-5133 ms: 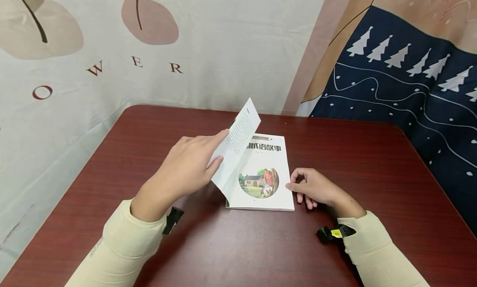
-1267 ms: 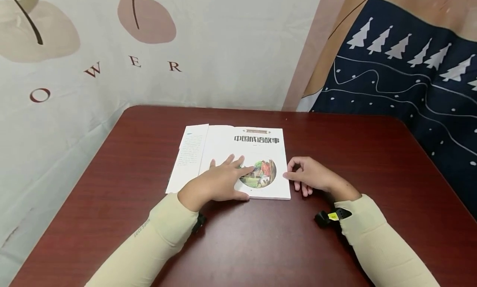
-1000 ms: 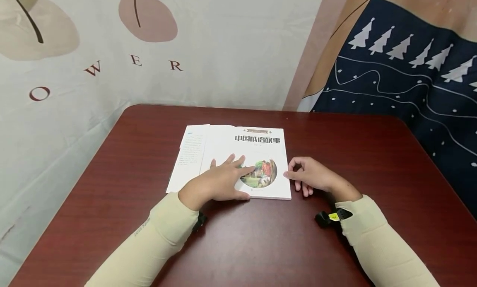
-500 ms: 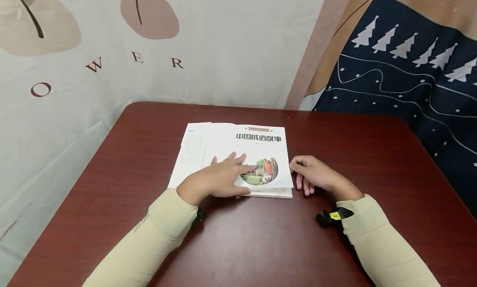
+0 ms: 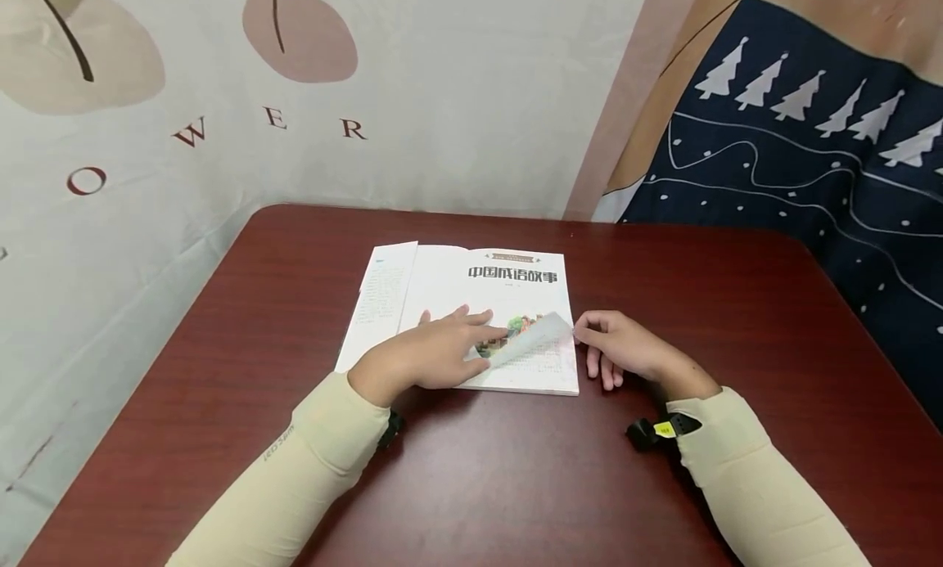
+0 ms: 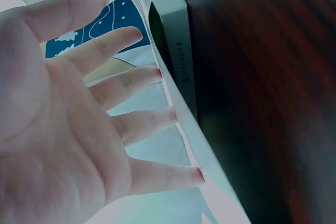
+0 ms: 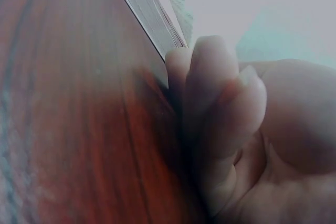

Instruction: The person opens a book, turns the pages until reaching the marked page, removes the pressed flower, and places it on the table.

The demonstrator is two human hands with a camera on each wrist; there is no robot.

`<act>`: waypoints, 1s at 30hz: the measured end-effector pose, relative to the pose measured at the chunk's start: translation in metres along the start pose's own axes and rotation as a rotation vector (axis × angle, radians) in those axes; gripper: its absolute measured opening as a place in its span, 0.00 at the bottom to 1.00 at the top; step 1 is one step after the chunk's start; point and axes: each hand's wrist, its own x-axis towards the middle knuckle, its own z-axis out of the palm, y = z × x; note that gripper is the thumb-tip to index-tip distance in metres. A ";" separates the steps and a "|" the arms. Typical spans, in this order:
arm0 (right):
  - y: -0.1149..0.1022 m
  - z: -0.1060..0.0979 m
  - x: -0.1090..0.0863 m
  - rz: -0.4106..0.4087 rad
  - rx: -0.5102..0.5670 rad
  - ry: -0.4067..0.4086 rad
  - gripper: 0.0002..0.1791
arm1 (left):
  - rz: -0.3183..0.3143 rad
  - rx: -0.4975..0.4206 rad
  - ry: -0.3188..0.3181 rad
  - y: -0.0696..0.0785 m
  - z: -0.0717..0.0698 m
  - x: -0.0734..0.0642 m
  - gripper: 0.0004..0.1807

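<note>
An open book (image 5: pixel 442 264) lies on the table, its title page (image 5: pixel 516 293) carrying dark Chinese lettering and a round coloured picture. My left hand (image 5: pixel 435 350) rests spread across the inner part of the pages, covering some of the picture. In the left wrist view its straight fingers (image 6: pixel 131 124) reach over the pages beside the spine. At the book's right edge, my right hand (image 5: pixel 619 346) pinches the title page with thumb and index finger. The page's lower right corner curls up and inward, baring the printed leaf (image 5: pixel 538 369) beneath. Curled fingers (image 7: pixel 215 72) show close to the page block.
The dark red wooden table (image 5: pixel 471 485) surrounds the book. A printed flap (image 5: pixel 383 285) lies folded out at the book's left. Pale cloth (image 5: pixel 471 84) and a navy tree-patterned cloth (image 5: pixel 796 158) hang behind the table.
Earlier my left hand opened the cover to the left, then settled on the pages. Since then the title page has lifted from its lower right corner and curled upward at my right hand.
</note>
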 end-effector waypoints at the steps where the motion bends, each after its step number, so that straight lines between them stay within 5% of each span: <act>1: 0.001 0.001 -0.001 0.001 0.000 -0.007 0.13 | 0.002 -0.004 -0.004 0.000 0.000 0.000 0.28; 14: -0.001 0.002 -0.002 0.030 -0.061 0.026 0.13 | -0.019 0.011 0.042 0.002 -0.002 -0.001 0.32; 30: -0.007 0.001 -0.002 0.029 -0.090 0.018 0.15 | 0.088 0.024 0.240 -0.001 -0.008 -0.004 0.52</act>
